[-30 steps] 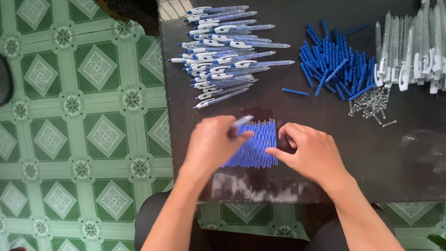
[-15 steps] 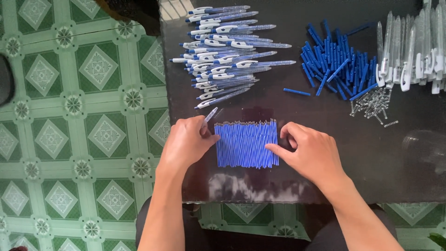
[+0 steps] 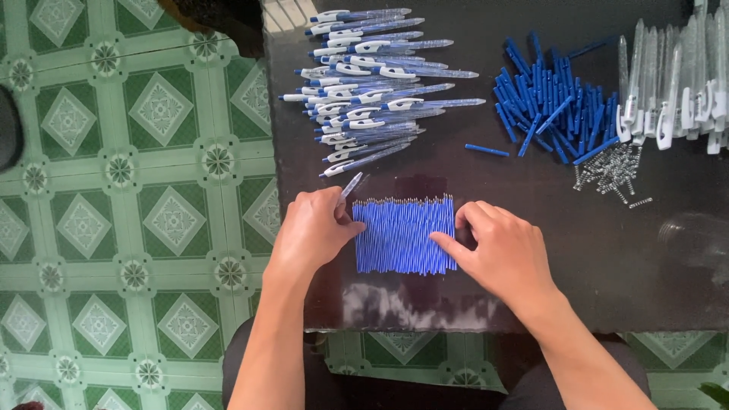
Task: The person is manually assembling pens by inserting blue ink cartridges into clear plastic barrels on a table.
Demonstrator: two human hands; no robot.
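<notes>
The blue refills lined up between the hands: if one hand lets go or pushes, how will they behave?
The blue refills look thin and round, so they would probably roll apart once the left hand and right hand stop bracketing them. Probably light and slightly bendy. The table looks glossy, so likely slippery.

Blue refills [image 3: 402, 235] — flat row, tips up — on dark table [image 3: 531, 250].

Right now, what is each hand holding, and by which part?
Left hand grips a clear pen barrel by its lower end; right hand only touches the blue refill row.
</notes>
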